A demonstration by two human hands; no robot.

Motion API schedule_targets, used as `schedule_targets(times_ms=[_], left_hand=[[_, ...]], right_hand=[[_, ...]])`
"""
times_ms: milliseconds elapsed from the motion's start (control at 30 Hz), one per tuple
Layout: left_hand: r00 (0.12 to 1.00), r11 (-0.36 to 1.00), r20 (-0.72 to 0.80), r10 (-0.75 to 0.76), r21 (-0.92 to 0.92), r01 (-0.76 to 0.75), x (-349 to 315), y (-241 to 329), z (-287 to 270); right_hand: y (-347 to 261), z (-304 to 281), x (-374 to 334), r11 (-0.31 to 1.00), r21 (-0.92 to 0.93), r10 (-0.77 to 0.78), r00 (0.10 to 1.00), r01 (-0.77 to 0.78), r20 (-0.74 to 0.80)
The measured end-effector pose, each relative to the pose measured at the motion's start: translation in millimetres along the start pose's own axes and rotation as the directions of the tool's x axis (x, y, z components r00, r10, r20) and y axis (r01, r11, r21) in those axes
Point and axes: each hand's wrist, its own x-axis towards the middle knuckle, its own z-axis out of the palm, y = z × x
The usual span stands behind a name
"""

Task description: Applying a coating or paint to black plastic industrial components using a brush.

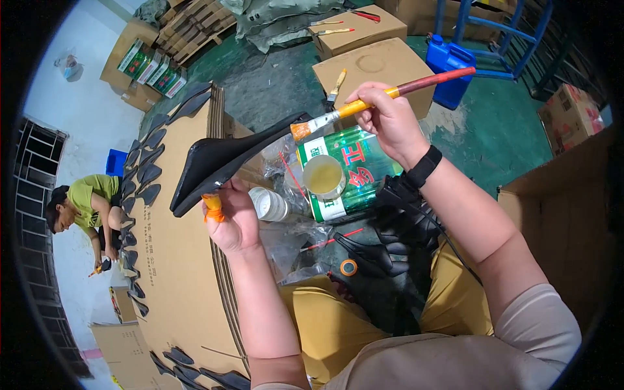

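My left hand (234, 218), with orange coverings on some fingers, holds up a long black piece (224, 156) shaped like a bicycle saddle, wide at one end and narrow at the other. Between the fingers of my right hand (388, 120) is a paintbrush (364, 104) with a red and yellow handle. Its pale, orange-stained bristles are at the narrow end of the black piece; whether they touch I cannot tell. Below the brush, a cup of yellowish liquid (324, 177) stands on a green and white tin (357, 166). A white round container (268, 203) is beside my left hand.
Several similar black pieces (150, 173) line the edge of a cardboard stack (179, 240) at left, where another person (91, 208) crouches beyond. Cardboard boxes (383, 65) with brushes, a blue jug (448, 68) and a blue ladder (497, 32) stand farther off. A tape roll (348, 267) lies near my legs.
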Motion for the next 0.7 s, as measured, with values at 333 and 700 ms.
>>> schedule_targets(times_ms=[333, 700], left_hand=[[0.992, 0.998, -0.11, 0.056, 0.018, -0.054, 3, -1, 16], [0.981, 0.994, -0.183, 0.069, -0.076, -0.084, 3, 3, 20]], right_hand=[[-9, 24, -10, 0.991, 0.114, -0.076, 0.997, 0.074, 0.009], [-4, 15, -9, 0.997, -0.021, -0.073, 0.996, 0.072, -0.052]])
